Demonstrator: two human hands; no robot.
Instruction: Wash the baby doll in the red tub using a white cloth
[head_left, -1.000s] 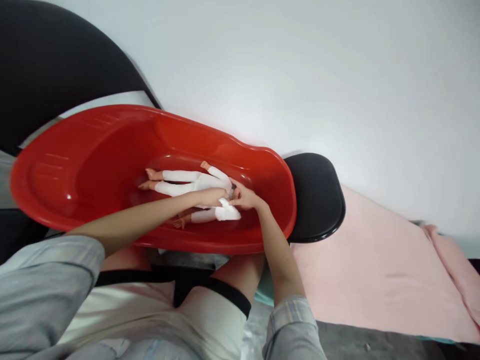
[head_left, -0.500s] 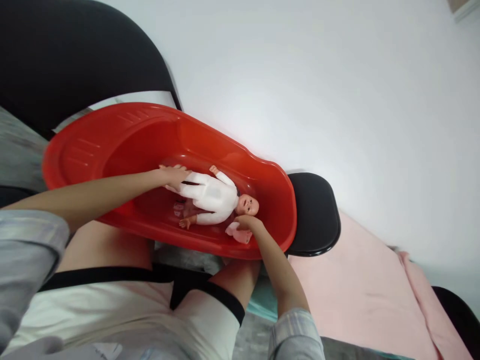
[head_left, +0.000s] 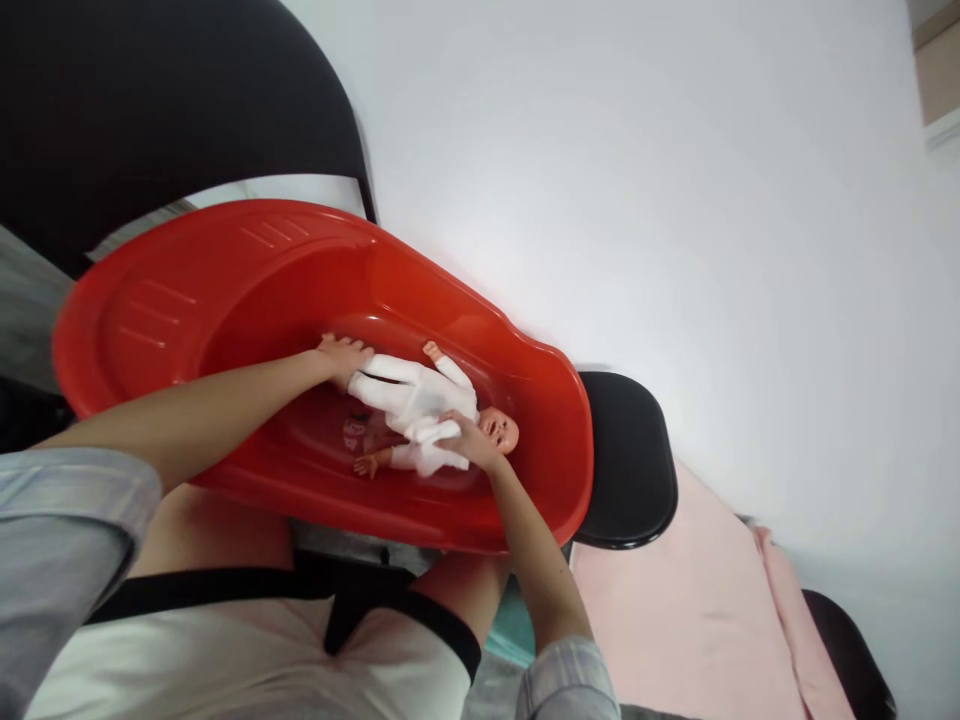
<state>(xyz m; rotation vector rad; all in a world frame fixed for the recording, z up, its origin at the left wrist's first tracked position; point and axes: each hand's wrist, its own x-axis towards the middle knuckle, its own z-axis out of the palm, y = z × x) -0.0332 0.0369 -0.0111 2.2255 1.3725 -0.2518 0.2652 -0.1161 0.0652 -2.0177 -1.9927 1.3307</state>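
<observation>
A baby doll (head_left: 420, 385) in white lies on its back inside a red baby bathtub (head_left: 457, 525), its head toward the right end. My left hand (head_left: 343, 360) is closed around the doll's feet, which it mostly hides. My right hand (head_left: 466, 440) holds a pale, crumpled cloth (head_left: 433, 445) against the doll's chest and nearer arm. Against the white clothing, the cloth's edges are hard to make out. Beside the doll's legs, a small pink and white item (head_left: 354, 432) lies on the tub floor; its kind is unclear.
A black chair (head_left: 165, 90) backs the tub's left end. The black rounded seat (head_left: 626, 455) of another stands under its right end. To the lower right, pink fabric (head_left: 667, 610) covers a flat surface. A white wall (head_left: 637, 200) rises behind the tub.
My right hand has moved from beside the doll's head onto its chest, carrying the cloth. My left hand stays at the feet. The view has shifted slightly.
</observation>
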